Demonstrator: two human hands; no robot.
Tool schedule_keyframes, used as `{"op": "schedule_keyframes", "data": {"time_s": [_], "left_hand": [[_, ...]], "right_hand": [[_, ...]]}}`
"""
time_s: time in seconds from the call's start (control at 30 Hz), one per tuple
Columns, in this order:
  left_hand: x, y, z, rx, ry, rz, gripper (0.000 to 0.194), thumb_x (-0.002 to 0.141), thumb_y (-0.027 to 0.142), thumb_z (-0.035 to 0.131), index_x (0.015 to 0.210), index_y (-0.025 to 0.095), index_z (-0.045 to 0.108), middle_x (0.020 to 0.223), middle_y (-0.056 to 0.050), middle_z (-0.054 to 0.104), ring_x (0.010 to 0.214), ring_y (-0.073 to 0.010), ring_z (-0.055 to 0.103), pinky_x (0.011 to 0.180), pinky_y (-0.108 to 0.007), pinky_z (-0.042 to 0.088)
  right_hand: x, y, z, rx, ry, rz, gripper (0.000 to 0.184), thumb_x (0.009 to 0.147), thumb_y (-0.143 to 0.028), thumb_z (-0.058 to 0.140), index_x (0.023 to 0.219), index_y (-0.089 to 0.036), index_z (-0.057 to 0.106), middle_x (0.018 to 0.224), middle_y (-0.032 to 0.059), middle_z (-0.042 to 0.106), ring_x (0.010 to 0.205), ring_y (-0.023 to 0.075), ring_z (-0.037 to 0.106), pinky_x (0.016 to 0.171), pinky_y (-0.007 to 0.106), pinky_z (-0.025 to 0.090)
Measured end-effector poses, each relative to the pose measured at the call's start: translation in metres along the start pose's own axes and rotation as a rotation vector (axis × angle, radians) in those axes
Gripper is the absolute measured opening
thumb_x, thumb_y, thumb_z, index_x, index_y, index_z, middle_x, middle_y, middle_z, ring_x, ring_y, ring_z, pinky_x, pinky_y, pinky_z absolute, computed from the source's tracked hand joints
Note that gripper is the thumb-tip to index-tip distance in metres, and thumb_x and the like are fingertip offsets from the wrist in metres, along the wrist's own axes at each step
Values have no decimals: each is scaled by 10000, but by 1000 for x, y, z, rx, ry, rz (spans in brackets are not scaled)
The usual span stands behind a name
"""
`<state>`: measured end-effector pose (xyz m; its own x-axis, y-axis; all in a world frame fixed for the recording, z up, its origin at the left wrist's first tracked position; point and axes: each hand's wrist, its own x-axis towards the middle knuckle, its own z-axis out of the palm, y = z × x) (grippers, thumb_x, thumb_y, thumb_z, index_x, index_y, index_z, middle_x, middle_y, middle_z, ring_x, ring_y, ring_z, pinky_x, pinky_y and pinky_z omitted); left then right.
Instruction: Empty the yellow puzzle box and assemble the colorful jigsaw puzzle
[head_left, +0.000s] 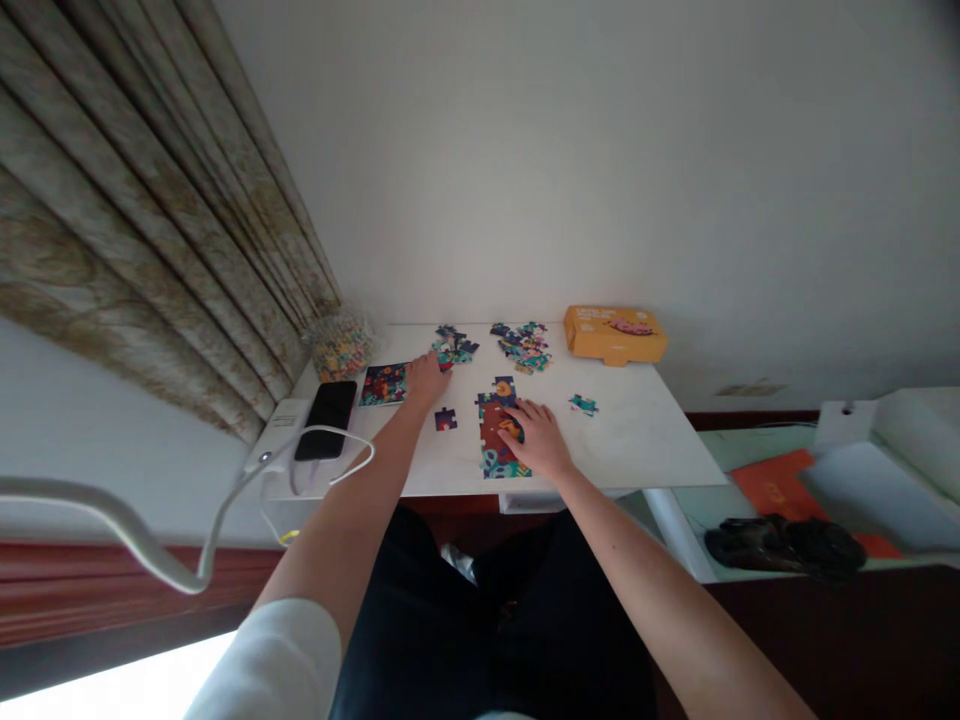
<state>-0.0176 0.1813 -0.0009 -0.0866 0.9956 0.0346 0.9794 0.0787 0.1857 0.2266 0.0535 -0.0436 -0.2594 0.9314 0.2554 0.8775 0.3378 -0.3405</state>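
The right hand [538, 438] lies on a strip of joined red-and-teal cardboard jigsaw pieces [493, 440] near the middle of a white table [637, 435]. Its fingers [521, 412] sit slightly apart and flat on the strip, not clamped on any edge. The strip's long axis runs from near the table's near edge toward its far edge, and the right hand is clearly the nearer one to it.

The left hand [426, 378] rests toward the far edge, its fingers [439, 366] close together. Whether they pinch anything, I cannot tell. They end just beside a heap of loose multicoloured jigsaw pieces [454, 346]. A small dark purple jigsaw piece [445, 419] lies just below that hand, left of the strip.

A second heap of jigsaw pieces [523, 347] and an orange cardboard box [615, 335] stand along the far edge, and a black smartphone [325, 420] lies at the left edge.
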Motion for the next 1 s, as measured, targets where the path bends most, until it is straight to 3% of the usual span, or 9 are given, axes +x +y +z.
{"op": "schedule_keyframes", "data": {"time_s": [0.33, 0.57, 0.7, 0.83, 1.0], "left_hand": [[33, -3, 2, -37, -75, -48, 468, 829, 334, 682, 1262, 206, 559, 1204, -190, 725, 1216, -401, 630, 1037, -510, 397], [34, -12, 9, -160, -186, -34, 557, 770, 365, 779, 1259, 234, 546, 1084, -117, 757, 1090, -326, 707, 984, -412, 431], [29, -14, 12, -202, -170, 33, 555, 745, 366, 799, 1236, 237, 572, 1025, -79, 746, 1040, -290, 706, 971, -393, 441], [26, -14, 13, -410, -167, 108, 539, 689, 289, 836, 1167, 212, 600, 971, -59, 706, 901, -243, 679, 848, -344, 493], [17, -11, 13, -685, -48, 146, 464, 667, 193, 839, 1070, 202, 607, 995, -40, 665, 889, -191, 642, 830, -324, 514]], "right_hand": [[0, 0, 1, 5, -12, 2, 465, 991, -498, 554, 1350, -221, 661, 1501, 133, 579, 1402, 316, 497, 1201, 533, 327], [0, 1, 0, 7, -13, -3, 472, 995, -506, 545, 1351, -218, 658, 1495, 134, 583, 1395, 316, 499, 1197, 534, 330], [0, 1, 1, 20, -9, 0, 483, 998, -522, 538, 1352, -216, 659, 1497, 132, 580, 1396, 312, 493, 1203, 533, 321], [0, 2, 2, 26, -2, 3, 464, 1000, -515, 538, 1347, -233, 662, 1490, 124, 586, 1394, 316, 496, 1194, 540, 329], [1, 3, 3, 33, -8, -1, 466, 997, -519, 552, 1344, -229, 665, 1489, 123, 587, 1395, 323, 494, 1193, 537, 327]]}}
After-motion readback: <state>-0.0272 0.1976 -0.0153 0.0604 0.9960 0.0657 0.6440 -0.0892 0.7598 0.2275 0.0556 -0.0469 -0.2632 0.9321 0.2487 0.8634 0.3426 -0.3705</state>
